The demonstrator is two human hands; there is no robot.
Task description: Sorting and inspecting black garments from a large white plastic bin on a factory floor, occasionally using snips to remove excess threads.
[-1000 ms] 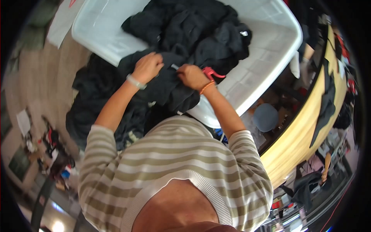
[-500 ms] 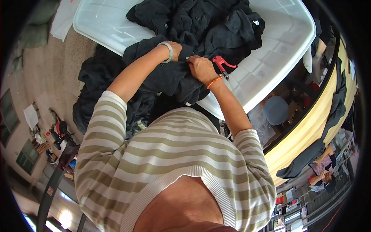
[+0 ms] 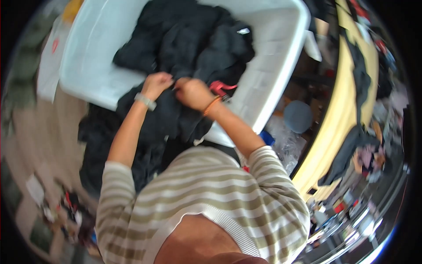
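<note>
My left hand [image 3: 157, 86], with a pale bangle at the wrist, has its fingers pinched together on a black garment [image 3: 149, 114]. Close beside it, my right hand [image 3: 195, 93] is closed on the same garment, an orange bead bracelet below it. Motion blur hides the exact spot that the fingers grip. The cloth lies over the near rim of a white plastic tub [image 3: 270, 92] and hangs toward my lap. Just right of my right hand is a red trigger-type air gun [image 3: 220, 88] with a metal end, partly hidden by the wrist.
More black garments [image 3: 184, 35] are heaped inside the tub, and others [image 3: 99, 154] hang at its left. A round blue-grey stool seat [image 3: 298, 116] and clear plastic bags stand right of it. Farther right runs a pale wooden table [image 3: 327, 119] with black cloth; another person [image 3: 369, 158] is beyond.
My view has shifted, so the tub appears farther left. My left hand has turned and come up, fingertips meeting close to the right hand's; both were lower on the cloth before.
</note>
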